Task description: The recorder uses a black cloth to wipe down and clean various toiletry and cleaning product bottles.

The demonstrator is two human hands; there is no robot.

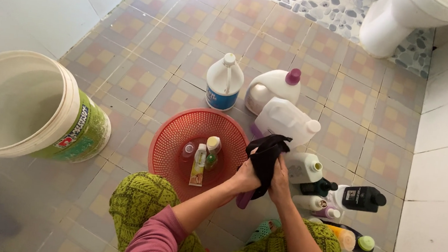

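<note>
A purple plastic bottle was gripped low by the left hand while a black cloth, closed in the right hand, was wrapped over it for wiping, beside the red plastic basket on the tiled floor.

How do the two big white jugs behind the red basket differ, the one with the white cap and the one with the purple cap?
The white-capped jug is a round bottle with a blue label; it stands upright, with a handle by the neck. The purple-capped jug is broader and curved, shows no label from here, and its cap sits off to one side. Both are white plastic, closed, and stand on the tiled floor behind the red basket.
</note>
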